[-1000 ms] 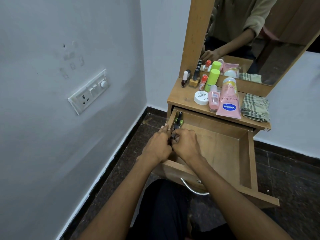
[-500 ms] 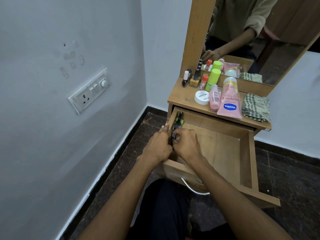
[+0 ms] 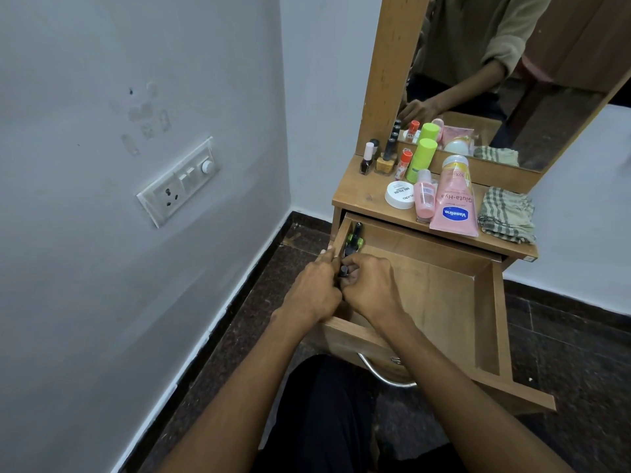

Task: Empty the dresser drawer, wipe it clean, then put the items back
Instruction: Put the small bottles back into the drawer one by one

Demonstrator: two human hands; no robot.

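You are working both hands together at the left front corner of the pulled-out light wooden dresser drawer. Your left hand is curling its fingers around something small at the drawer's left wall, and your right hand is folding in against it; between them a small dark-capped bottle is poking up, pinched by both. How much else your fingers are gathering is hidden.

Just behind your knuckles, a green-and-black nail polish bottle is standing against the same left wall, untouched. The rest of the drawer floor is showing bare wood.

On the dresser's wooden top, a pink Vaseline tube, a small pink bottle, a white round jar, a lime-green cylinder bottle and several nail polish bottles are standing or lying, with a folded checked cloth at the right end.

Judging by their look, these little bottles are light, rigid and probably glass, so they are likely slick and breakable. You are better off gripping each around its body, not by the narrow cap alone, and lifting few at a time. The cloth will be soft and easy to bunch.
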